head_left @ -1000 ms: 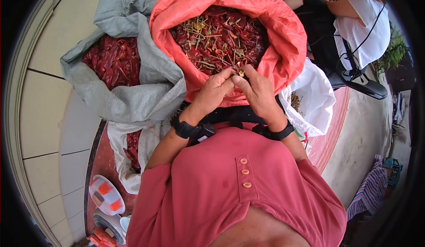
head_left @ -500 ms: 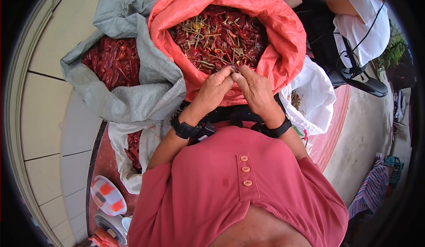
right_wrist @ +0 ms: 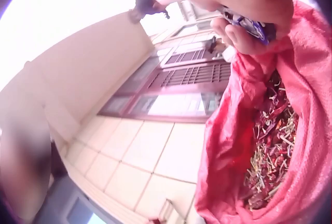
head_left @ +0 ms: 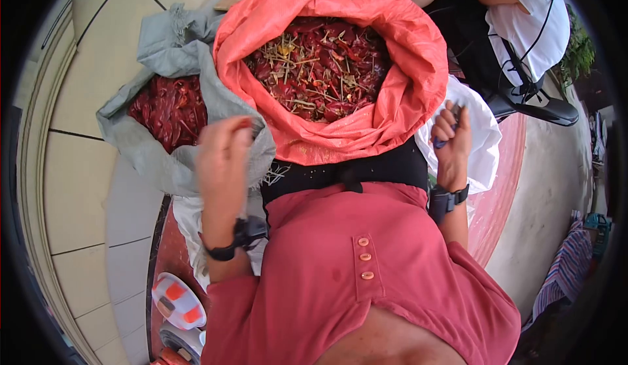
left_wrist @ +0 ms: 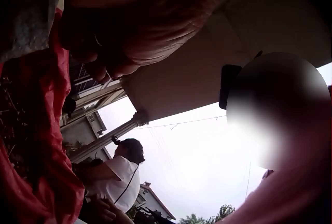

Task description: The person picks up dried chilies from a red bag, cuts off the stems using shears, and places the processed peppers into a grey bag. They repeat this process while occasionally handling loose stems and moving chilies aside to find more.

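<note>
Right grip [head_left: 453, 146] curls round a small, shiny dark-blue object [right_wrist: 253, 26]; left grip [head_left: 224, 159] blurs, its hold impossible to tell. Glossy wrinkled red peppers [head_left: 337, 64], strewn with thin stalks, fill the creased coral sack [head_left: 353, 131] far between them. Earlier joined at its near rim, both grips now stand apart, left near the grey sack [head_left: 160, 165].

Head view: soft, bright daylight, fairly even over red sack [head_left: 418, 64]. Left hand [head_left: 226, 159] smears in motion blur; right hand [head_left: 453, 136] far crisper. Fisheye bows floor tiles [head_left: 75, 198], corners sink to black. Over to left wrist view: dim, backlit, pale sky [left_wrist: 192, 143] blown out, hand nearly silhouetted, sack in deep shadow, smooth blur patch at right. Right wrist view: overexposed, hazy; glare floods upper left, tiled wall [right_wrist: 137, 156] washed pale, lower left corner smudged.
</note>
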`<state>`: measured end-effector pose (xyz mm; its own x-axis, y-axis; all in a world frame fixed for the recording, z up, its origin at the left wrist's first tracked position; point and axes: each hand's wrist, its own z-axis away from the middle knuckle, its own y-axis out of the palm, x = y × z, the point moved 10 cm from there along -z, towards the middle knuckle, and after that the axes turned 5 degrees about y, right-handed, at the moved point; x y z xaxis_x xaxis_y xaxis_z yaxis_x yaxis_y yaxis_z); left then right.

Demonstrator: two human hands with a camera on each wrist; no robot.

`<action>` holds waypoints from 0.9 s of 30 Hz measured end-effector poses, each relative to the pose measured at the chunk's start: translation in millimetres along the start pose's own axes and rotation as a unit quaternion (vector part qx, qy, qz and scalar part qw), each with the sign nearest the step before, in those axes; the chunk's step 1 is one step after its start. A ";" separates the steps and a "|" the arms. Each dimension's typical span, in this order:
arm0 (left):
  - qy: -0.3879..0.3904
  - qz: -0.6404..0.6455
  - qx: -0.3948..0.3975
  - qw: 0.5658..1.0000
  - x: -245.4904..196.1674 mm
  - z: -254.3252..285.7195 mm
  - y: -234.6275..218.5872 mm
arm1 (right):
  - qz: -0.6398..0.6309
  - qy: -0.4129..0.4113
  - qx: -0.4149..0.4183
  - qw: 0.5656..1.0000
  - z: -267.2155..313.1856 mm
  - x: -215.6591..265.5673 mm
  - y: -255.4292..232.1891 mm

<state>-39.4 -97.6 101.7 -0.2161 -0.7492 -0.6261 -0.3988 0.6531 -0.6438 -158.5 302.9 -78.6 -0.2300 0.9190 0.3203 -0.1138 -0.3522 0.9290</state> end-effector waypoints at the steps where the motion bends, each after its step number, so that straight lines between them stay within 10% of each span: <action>1: 0.010 -0.054 0.000 0.999 3.2 -2.3 -12.4 | -0.051 -0.005 -0.010 0.999 1.7 5.3 -9.0; 5: 0.071 -0.390 -0.084 0.914 22.1 -7.9 -75.5 | -0.322 0.011 -0.138 0.937 3.3 13.9 -102.4; 8: 0.004 -0.213 -0.109 0.971 13.1 -8.4 -76.6 | -0.326 0.063 -0.080 0.940 0.6 4.0 -86.3; 15: 0.190 -0.063 0.255 0.946 -61.3 -21.6 146.2 | -0.203 0.104 -0.029 0.973 -9.9 -19.5 -60.6; 21: 0.133 -0.211 0.180 0.951 21.5 -99.2 271.5 | -0.117 0.079 -0.027 0.990 1.5 -30.6 -49.3; 27: 0.185 -0.266 0.131 0.937 25.0 -104.2 270.6 | -0.080 0.063 -0.049 0.994 10.1 -25.5 -55.9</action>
<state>-245.6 48.8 -42.3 -0.3626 -0.9317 -0.0206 -0.3160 0.1437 -0.9378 -136.5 301.0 -136.9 -0.3196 0.9375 0.1376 -0.2507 -0.2237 0.9419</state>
